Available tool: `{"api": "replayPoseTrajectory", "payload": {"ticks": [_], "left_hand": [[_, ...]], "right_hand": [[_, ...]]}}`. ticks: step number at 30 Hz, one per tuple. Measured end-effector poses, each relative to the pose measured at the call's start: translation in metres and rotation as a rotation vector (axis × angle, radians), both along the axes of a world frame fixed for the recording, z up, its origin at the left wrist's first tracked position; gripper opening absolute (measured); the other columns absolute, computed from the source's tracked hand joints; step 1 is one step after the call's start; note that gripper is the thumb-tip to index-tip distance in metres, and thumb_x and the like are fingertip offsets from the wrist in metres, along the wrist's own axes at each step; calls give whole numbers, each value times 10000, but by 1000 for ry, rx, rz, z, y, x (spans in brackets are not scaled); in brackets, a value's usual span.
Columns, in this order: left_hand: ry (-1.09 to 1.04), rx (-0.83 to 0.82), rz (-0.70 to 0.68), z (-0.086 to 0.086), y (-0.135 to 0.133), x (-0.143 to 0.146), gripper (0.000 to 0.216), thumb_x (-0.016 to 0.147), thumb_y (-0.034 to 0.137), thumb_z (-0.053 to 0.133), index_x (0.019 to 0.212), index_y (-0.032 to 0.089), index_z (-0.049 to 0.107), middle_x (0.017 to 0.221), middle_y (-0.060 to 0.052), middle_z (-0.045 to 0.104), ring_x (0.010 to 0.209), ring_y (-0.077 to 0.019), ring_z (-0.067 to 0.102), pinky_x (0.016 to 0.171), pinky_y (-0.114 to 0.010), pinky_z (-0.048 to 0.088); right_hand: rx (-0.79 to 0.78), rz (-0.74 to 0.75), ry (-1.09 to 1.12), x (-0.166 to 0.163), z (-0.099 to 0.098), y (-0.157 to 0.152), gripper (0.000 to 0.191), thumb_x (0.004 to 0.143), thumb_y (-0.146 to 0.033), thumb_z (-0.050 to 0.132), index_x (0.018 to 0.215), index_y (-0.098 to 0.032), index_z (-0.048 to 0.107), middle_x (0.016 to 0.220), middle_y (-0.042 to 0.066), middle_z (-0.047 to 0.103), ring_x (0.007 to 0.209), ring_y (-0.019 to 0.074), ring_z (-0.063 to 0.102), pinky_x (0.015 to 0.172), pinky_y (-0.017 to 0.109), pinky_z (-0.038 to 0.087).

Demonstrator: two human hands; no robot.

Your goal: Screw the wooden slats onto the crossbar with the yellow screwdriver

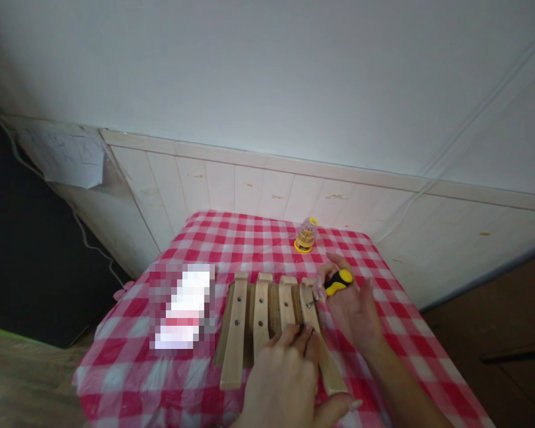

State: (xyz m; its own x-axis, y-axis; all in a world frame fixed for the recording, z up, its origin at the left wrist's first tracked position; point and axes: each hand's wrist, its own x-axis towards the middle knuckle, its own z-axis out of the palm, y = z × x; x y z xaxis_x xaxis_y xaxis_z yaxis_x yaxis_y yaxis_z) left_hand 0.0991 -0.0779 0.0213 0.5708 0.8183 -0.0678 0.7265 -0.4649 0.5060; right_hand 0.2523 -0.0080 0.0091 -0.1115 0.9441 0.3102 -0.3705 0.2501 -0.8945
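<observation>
A slatted wooden frame (258, 327) lies on the table, its several pale slats with drilled holes running across darker boards. My left hand (283, 380) rests on its near right part, fingers pressing on the slats. My right hand (350, 312) grips a yellow-and-black screwdriver (337, 282), whose thin metal shaft (312, 302) reaches toward the rightmost slat (310, 312). I cannot tell whether the tip is in a hole. A small clear-and-yellow bit holder (305, 236) stands at the far edge, beyond my right hand.
A red-and-white gingham tablecloth (129, 380) covers the table, and its edges hang off at left and right. A blurred, pixelated sheet (181, 309) lies left of the frame. White wood paneling (258, 190) stands behind the table. A paper sheet (62, 154) hangs at upper left.
</observation>
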Motion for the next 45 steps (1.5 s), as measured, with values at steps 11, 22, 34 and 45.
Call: {"api": "replayPoseTrajectory", "payload": {"ticks": [11, 22, 34, 45], "left_hand": [[-27, -5, 19, 1, -2, 1, 675, 921, 678, 690, 1319, 134, 710, 1410, -159, 673, 1320, -393, 595, 1050, -553, 554], [-4, 13, 6, -1, -1, 0, 688, 926, 691, 677, 1319, 127, 713, 1410, -169, 670, 1317, -400, 594, 1039, -541, 563], [-33, 24, 5, -4, -1, 0, 683, 919, 688, 687, 1292, 118, 728, 1377, -175, 689, 1294, -413, 609, 997, -546, 589], [-53, 62, 3, -11, -1, 2, 721, 906, 739, 664, 1247, 110, 757, 1364, -176, 698, 1268, -394, 629, 1020, -515, 572]], "right_hand": [[131, -28, -145, 10, -16, 1, 212, 983, -490, 681, 1110, -356, 578, 971, 2, 682, 832, 209, 642, 852, 415, 552], [-8, 45, 25, 6, -10, 0, 368, 960, -648, 603, 1075, -311, 697, 731, 1, 586, 643, 209, 549, 650, 392, 556], [60, -21, -19, 11, -9, -1, 306, 935, -570, 708, 1158, -386, 607, 747, -37, 594, 640, 197, 532, 642, 352, 504], [53, -67, -43, 14, -13, -2, 242, 911, -512, 766, 1016, -343, 629, 998, 27, 678, 897, 234, 644, 831, 433, 559]]}}
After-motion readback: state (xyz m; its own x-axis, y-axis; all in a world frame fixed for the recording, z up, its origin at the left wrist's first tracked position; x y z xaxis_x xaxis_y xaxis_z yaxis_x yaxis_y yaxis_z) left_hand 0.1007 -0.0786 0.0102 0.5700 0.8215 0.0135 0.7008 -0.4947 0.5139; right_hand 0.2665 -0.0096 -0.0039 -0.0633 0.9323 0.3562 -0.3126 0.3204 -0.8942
